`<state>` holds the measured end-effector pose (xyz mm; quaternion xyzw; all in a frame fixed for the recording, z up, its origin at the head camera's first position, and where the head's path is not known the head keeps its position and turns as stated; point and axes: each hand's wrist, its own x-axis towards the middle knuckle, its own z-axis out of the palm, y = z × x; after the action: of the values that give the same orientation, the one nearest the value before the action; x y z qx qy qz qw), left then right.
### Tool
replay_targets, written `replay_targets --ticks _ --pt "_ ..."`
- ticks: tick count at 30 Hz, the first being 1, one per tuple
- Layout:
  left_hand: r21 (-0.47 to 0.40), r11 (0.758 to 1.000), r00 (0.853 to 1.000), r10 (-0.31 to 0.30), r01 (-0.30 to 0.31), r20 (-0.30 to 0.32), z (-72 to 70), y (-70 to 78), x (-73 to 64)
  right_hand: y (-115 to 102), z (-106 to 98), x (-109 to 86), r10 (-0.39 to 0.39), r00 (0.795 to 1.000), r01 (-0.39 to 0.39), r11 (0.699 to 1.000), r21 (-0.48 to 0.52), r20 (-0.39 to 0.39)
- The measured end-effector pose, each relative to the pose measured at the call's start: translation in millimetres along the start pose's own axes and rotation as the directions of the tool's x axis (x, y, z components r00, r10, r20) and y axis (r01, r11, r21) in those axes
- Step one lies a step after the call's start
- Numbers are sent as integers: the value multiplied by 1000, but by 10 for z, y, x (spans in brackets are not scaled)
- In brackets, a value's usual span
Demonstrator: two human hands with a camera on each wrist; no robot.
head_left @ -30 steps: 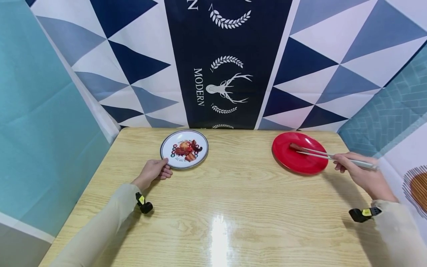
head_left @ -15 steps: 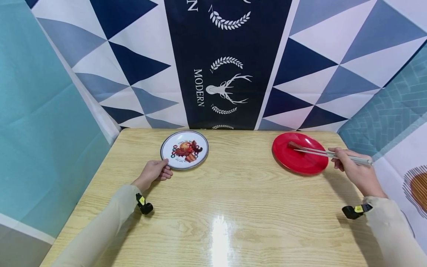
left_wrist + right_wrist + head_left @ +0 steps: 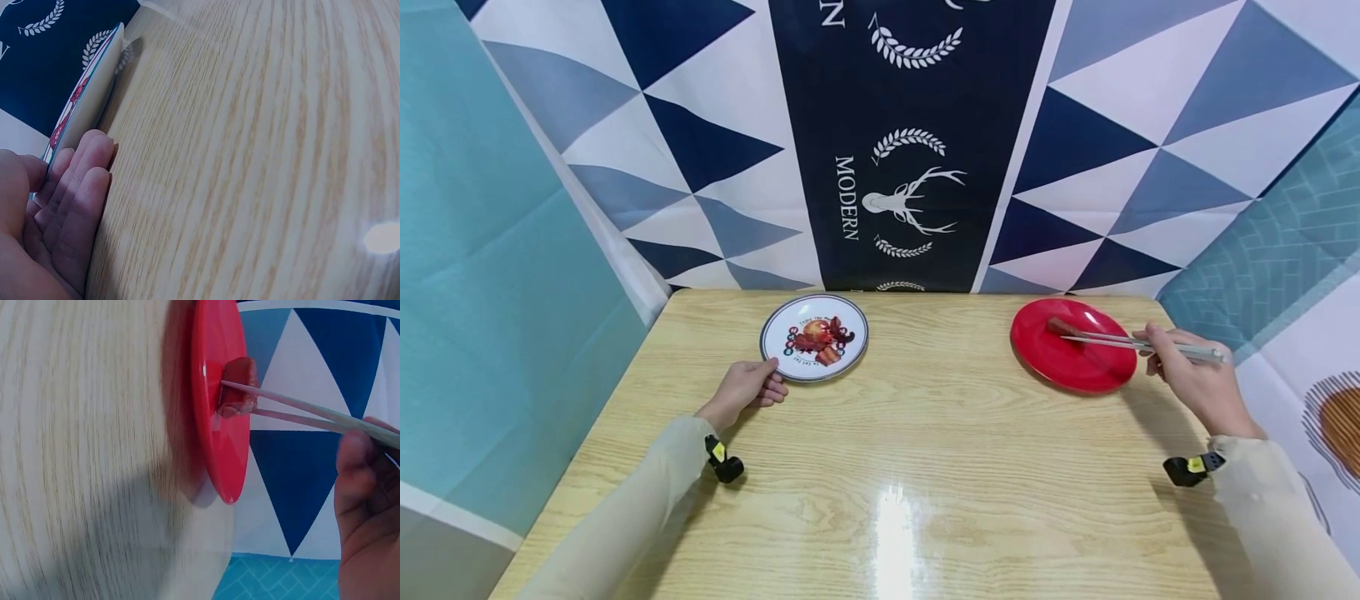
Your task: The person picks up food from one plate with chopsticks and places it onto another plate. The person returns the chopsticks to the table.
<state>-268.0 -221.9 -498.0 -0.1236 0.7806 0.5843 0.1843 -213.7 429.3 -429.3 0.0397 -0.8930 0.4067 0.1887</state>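
My left hand (image 3: 747, 390) pinches the near-left rim of a white plate (image 3: 850, 315) with a dark edge, thumb on top and fingers beneath. Lettering and food-like patches (image 3: 820, 337) mark its middle; in the left wrist view they look flush with the surface. On the right, my right hand (image 3: 1197, 377) holds a pair of pale chopsticks (image 3: 1142, 343), their tips on either side of a brown-red piece of meat (image 3: 240, 387). That piece is on the red plate (image 3: 1093, 375), left of its middle. Whether the meat is lifted off the plate, I cannot tell.
Both plates stand along the far edge of a wood-grain table (image 3: 925, 433), with a wide stretch of tabletop between them. A patterned cloth (image 3: 917, 100) hangs right behind that edge. Blue-green cloth (image 3: 497, 275) closes off the left side.
My right hand and wrist have shifted a little to the left, and the chopsticks now close in on the meat. The meat has moved very slightly away. My left hand and the white plate stay put.
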Motion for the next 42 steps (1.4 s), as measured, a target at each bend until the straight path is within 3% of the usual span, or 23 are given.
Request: replay_targets --ticks 7,19,34,42 --pt "-5 1000 1000 -7 8 3 -9 -3 3 -102 5 25 35 999 -36 991 127 16" --pt "-10 1000 1000 2 -2 7 1 1 4 -118 -29 39 118 993 -120 982 147 26" --pt "3 1000 1000 6 -6 15 3 7 -9 -79 -49 33 113 985 -132 981 142 133" --pt "-11 1000 1000 4 -4 11 6 -5 -4 -71 -54 42 80 987 -105 978 180 140"
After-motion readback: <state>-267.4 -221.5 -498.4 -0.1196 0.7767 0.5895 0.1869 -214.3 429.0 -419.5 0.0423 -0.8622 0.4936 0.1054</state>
